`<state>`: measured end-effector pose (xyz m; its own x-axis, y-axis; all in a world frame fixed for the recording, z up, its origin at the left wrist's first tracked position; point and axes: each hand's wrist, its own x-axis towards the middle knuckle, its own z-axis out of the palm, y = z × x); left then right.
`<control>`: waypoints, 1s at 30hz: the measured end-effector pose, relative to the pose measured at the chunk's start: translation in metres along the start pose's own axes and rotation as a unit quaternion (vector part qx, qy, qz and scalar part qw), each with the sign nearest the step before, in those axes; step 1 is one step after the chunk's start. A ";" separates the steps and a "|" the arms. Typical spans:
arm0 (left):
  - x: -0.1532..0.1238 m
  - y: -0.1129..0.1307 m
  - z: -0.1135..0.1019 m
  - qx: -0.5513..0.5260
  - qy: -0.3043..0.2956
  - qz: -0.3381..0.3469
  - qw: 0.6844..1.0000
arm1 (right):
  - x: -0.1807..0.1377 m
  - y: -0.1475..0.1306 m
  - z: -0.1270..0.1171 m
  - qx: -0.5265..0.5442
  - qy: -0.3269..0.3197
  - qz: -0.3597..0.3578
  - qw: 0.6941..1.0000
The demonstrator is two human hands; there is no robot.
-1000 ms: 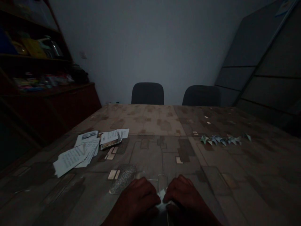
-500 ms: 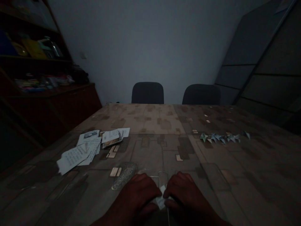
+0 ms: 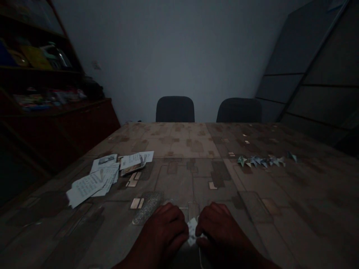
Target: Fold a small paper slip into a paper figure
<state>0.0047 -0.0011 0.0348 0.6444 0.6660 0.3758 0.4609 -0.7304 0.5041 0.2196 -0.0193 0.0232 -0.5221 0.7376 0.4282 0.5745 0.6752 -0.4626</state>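
Observation:
A small folded piece of white paper (image 3: pixel 192 231) with dark marks shows between my two hands, near the front of the table. My left hand (image 3: pixel 165 233) pinches its left side between thumb and curled fingers. On the other side, my right hand (image 3: pixel 217 231) closes its thumb and fingers on the right edge. The fingertips partly cover the paper, so its full shape is hidden. At the right of the table stands a row of several small folded paper figures (image 3: pixel 262 161), apart from both hands.
Loose printed sheets (image 3: pixel 86 185) lie spread at the left of the patterned tablecloth (image 3: pixel 179 183). Two dark chairs (image 3: pixel 175 109) stand behind the far edge. A cabinet with shelves (image 3: pixel 56 112) is at the left. The room is dim.
My left hand has drawn slightly left, and more of the paper shows between the hands. My right hand keeps nearly the same place. The whole view has shifted a little.

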 end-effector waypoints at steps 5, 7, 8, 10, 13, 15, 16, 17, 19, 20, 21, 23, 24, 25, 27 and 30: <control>0.000 0.004 -0.003 0.015 -0.020 -0.003 1.000 | 0.004 -0.008 -0.007 0.000 -0.003 0.012 1.000; 0.000 0.007 -0.003 0.019 -0.026 -0.008 0.999 | 0.005 -0.009 -0.008 0.002 -0.007 0.015 1.000; 0.000 0.008 -0.002 0.019 -0.023 -0.017 0.999 | 0.005 -0.008 -0.008 0.002 -0.011 0.017 1.000; 0.000 0.009 0.000 0.015 -0.013 -0.041 0.999 | 0.006 -0.007 -0.009 0.002 -0.020 0.019 1.000; 0.000 0.010 0.002 0.015 -0.006 -0.054 0.998 | 0.006 -0.004 -0.010 0.012 -0.035 0.020 0.999; 0.001 0.010 0.002 0.021 -0.006 -0.037 0.999 | 0.006 -0.003 -0.010 0.017 -0.033 0.019 0.999; 0.001 0.010 0.001 0.027 -0.006 -0.021 0.999 | 0.005 -0.003 -0.009 0.015 -0.033 0.019 0.999; 0.001 0.010 0.001 0.033 -0.005 -0.007 0.999 | 0.005 -0.003 -0.008 0.011 -0.033 0.021 0.999; 0.002 0.010 0.001 0.034 0.001 0.000 0.999 | 0.005 -0.004 -0.007 0.000 -0.032 0.028 0.999; 0.002 0.010 0.001 0.029 0.003 -0.008 1.000 | 0.005 -0.004 -0.006 -0.003 -0.033 0.036 0.999; 0.002 0.010 0.001 0.022 0.004 -0.023 0.999 | 0.004 -0.005 -0.006 -0.003 -0.032 0.043 0.999; 0.004 0.012 0.001 0.012 0.000 -0.060 0.998 | 0.003 -0.005 -0.006 0.005 -0.028 0.053 0.998; 0.004 0.014 0.001 0.010 -0.003 -0.074 0.997 | 0.003 -0.004 -0.007 0.010 -0.028 0.057 0.998; 0.005 0.015 0.001 0.010 -0.004 -0.085 0.996 | 0.003 -0.004 -0.007 0.016 -0.032 0.058 0.998; 0.007 0.018 0.000 0.006 -0.005 -0.101 0.995 | 0.002 -0.002 -0.008 0.026 -0.039 0.059 0.997; 0.008 0.021 -0.001 0.000 -0.010 -0.119 0.993 | 0.003 0.000 -0.010 0.032 -0.043 0.059 0.997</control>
<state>0.0187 -0.0108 0.0493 0.5286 0.8171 0.2301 0.6016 -0.5518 0.5775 0.2241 -0.0175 0.0321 -0.5077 0.8073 0.3009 0.5950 0.5812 -0.5552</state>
